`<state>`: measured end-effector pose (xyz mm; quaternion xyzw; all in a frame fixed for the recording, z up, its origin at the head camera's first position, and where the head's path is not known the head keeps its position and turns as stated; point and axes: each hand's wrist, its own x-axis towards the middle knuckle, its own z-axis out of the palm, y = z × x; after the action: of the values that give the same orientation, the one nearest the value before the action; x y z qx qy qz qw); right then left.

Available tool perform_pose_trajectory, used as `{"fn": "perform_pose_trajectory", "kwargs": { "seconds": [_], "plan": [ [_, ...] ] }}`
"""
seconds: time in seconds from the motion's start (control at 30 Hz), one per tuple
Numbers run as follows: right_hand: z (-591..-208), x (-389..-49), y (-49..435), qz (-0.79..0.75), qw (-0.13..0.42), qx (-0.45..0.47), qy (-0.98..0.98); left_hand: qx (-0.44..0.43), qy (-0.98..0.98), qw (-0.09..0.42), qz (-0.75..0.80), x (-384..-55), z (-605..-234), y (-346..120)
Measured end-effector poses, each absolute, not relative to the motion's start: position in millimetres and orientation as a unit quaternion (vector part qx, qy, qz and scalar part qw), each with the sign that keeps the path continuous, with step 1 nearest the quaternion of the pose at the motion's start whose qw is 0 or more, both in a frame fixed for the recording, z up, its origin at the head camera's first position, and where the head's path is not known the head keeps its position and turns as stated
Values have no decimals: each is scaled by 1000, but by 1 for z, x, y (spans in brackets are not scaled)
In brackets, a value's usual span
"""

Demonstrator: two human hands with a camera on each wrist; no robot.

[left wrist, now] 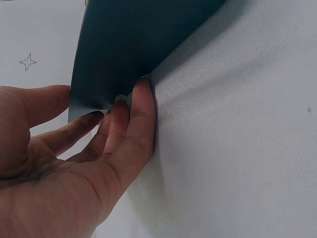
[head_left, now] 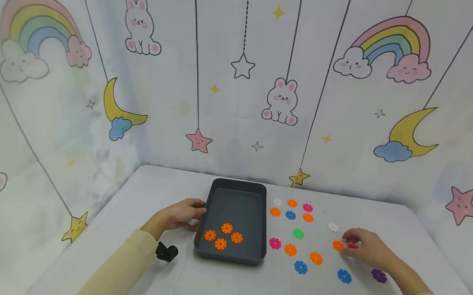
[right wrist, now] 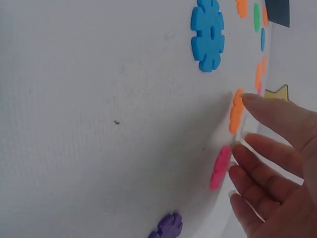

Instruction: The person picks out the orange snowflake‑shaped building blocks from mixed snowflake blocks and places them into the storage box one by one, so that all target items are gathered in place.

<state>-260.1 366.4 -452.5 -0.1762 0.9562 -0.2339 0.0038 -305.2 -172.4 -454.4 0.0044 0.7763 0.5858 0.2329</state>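
Note:
A dark grey tray (head_left: 237,216) lies on the table with several orange notched discs (head_left: 227,228) in its near half. My left hand (head_left: 184,213) grips the tray's left wall, thumb at the rim and fingers along the outside, as the left wrist view shows. Over the right side of the table, my right hand (head_left: 366,247) has its thumb and fingers spread apart, holding nothing. The thumb tip is right at an orange disc (right wrist: 237,111); the other fingertips are close to a pink disc (right wrist: 221,167), which the hand partly hides in the head view.
Loose discs are scattered right of the tray, among them a green disc (head_left: 298,234), a blue disc (head_left: 344,276), a purple disc (head_left: 378,275) and a white disc (head_left: 333,227). A patterned cloth (head_left: 229,132) hangs behind the white table (head_left: 219,288).

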Motion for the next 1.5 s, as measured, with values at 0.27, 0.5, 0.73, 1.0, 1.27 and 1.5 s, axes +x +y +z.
{"fn": "perform_pose_trajectory", "kwargs": {
  "seconds": [0.27, 0.5, 0.73, 1.0, 1.27, 1.5],
  "plan": [
    [-460, -263, 367, -234, 9, -176, 956, 2, 777, 233, 584, -305, -454, -172],
    [-458, -264, 364, -238, 10, -176, 955, 1, 781, 232, 580, -305, -454, -172],
    [-457, -265, 362, -241, 25, -159, 957, 1, 779, 234, 581, -304, -454, -172],
    [-454, -264, 362, -244, 17, -166, 955, 0, 783, 233, 576, -305, -453, -172],
    [-449, -262, 363, -270, 19, -162, 949, 0, 781, 236, 578, -306, -454, -172],
    [-445, -261, 359, -277, 6, -161, 947, 3, 778, 233, 583, -307, -455, -172]
  ]
}}
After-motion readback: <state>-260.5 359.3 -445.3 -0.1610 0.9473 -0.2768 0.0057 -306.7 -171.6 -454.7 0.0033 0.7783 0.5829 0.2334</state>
